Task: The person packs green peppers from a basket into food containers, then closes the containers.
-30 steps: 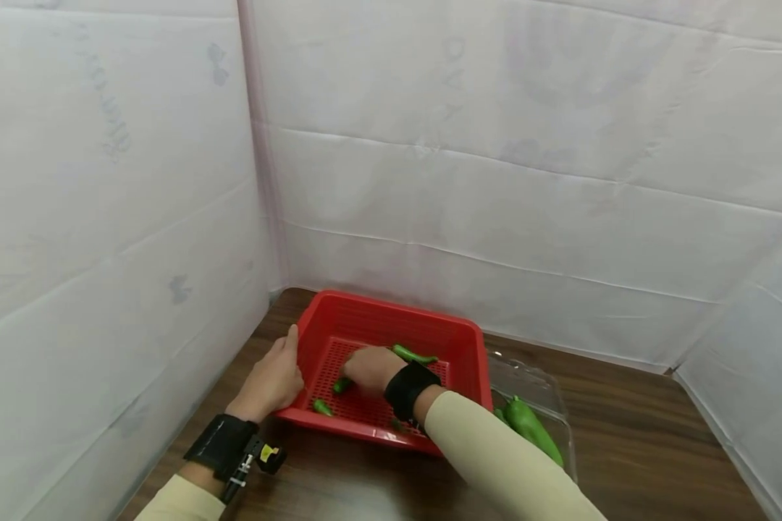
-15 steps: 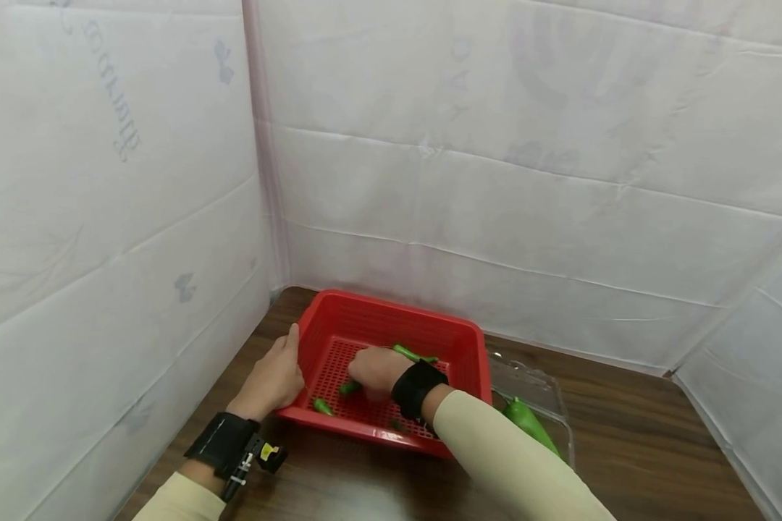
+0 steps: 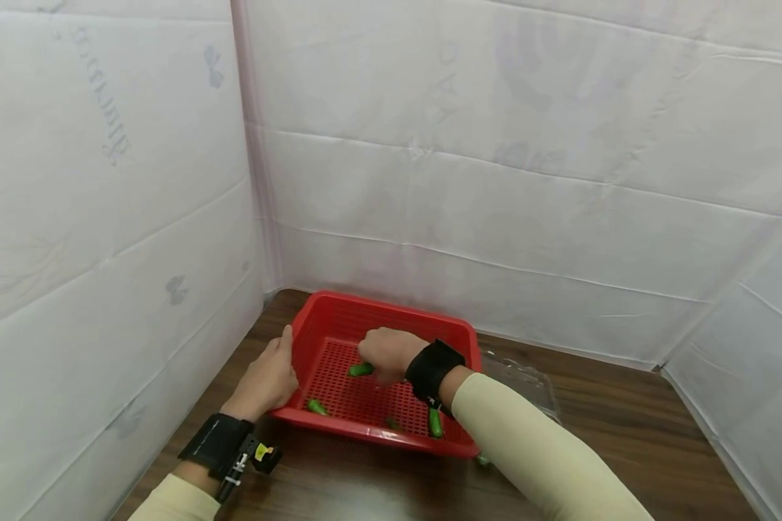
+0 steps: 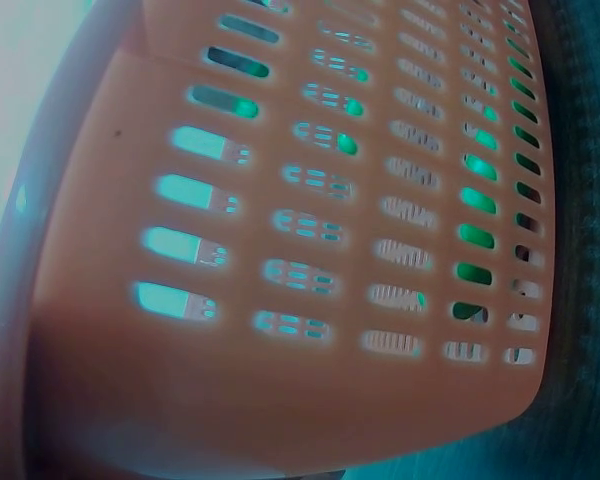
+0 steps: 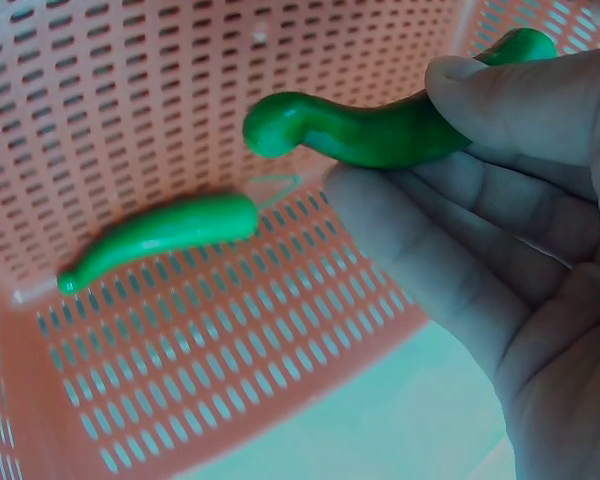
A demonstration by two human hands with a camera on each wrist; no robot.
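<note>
Fingers (image 5: 450, 250) of the right hand (image 3: 386, 352) pinch a curved green pepper (image 5: 380, 130), lifted above the red basket (image 3: 391, 322) floor. Left hand (image 3: 263, 380) rests against the basket's left wall, fingers fairly straight. Basket sits on the desk (image 3: 625, 427). Loose peppers (image 3: 317, 407) lie along its near edge.

Head cam looks down over my arms; both wrist cams sit tight on the red slotted plastic basket (image 3: 391, 318), shared by all views.
</note>
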